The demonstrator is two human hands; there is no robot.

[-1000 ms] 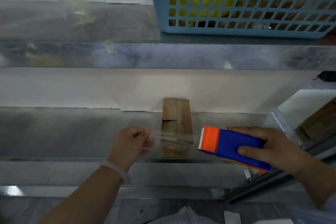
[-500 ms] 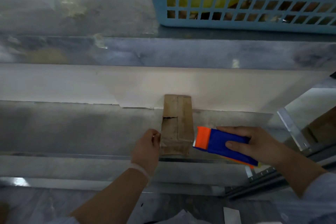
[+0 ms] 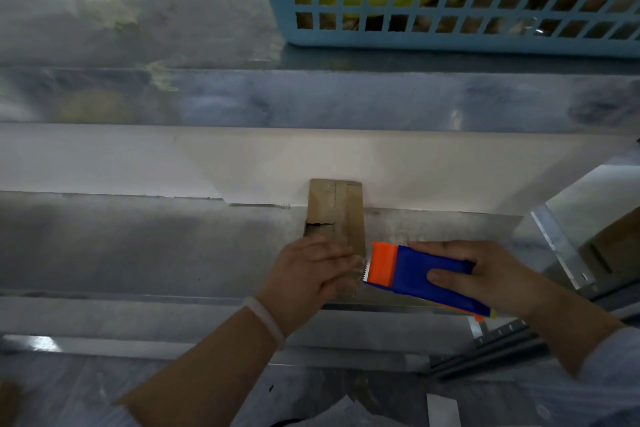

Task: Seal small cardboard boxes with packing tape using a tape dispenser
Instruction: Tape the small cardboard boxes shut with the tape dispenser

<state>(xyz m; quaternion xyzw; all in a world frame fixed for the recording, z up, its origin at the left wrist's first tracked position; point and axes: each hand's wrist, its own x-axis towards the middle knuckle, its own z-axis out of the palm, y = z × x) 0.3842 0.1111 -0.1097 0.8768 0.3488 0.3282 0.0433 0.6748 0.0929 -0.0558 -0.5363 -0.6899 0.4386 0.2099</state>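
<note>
Pressing the box (image 3: 341,211) with straight fingers (image 3: 330,257), the left hand (image 3: 304,274) held nothing; just beside it, the right hand (image 3: 491,274) gripped the dispenser (image 3: 422,276).

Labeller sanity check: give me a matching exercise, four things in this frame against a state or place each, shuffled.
1. cardboard box
2. tape dispenser
3. basket
4. left hand

A. gripped by the right hand
B. fingers flat, pressing on the box's near end
C. light blue, at the back
D. brown, torn on its left side

Pairs: 1-D, 2-A, 3-C, 4-B.
</note>
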